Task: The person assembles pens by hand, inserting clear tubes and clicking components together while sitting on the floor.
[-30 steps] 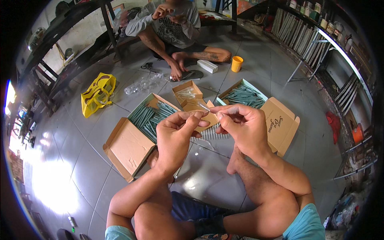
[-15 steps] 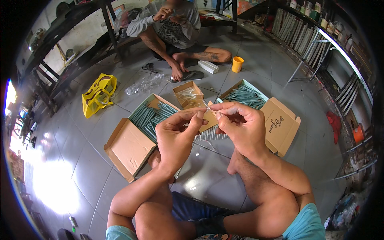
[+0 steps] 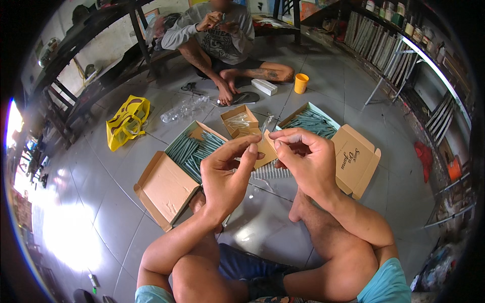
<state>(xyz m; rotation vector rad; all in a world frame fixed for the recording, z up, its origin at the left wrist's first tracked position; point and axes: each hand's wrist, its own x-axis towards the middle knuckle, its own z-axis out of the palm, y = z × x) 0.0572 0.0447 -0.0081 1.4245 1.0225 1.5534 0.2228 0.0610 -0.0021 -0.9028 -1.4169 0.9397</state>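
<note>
In front of my chest both hands are raised, fingertips close together, above several open cardboard boxes. My left hand [image 3: 226, 171] is closed, thumb and forefinger curled together. My right hand [image 3: 309, 157] is also closed in a pinch; whatever either holds is too small to make out. Behind the fingertips lies the brown flap of a small cardboard box [image 3: 237, 111], which holds thin clear pieces. Left of it, an open box holds many dark green sticks [image 3: 188, 153]; a second box of green sticks [image 3: 314, 122] stands to the right. A row of thin clear pieces [image 3: 270, 172] shows below my hands.
A person in a grey sweatshirt [image 3: 214, 38] sits cross-legged opposite. Around the tiled floor lie a yellow bag [image 3: 127, 121], crumpled clear plastic [image 3: 184, 109], a white box [image 3: 264, 87] and a yellow cup [image 3: 300, 84]. A metal-legged table [image 3: 429, 65] lines the right side.
My fingertips have drawn slightly apart, the left hand shifting a little right and down. The small clear thing seen between them earlier is no longer plain there.
</note>
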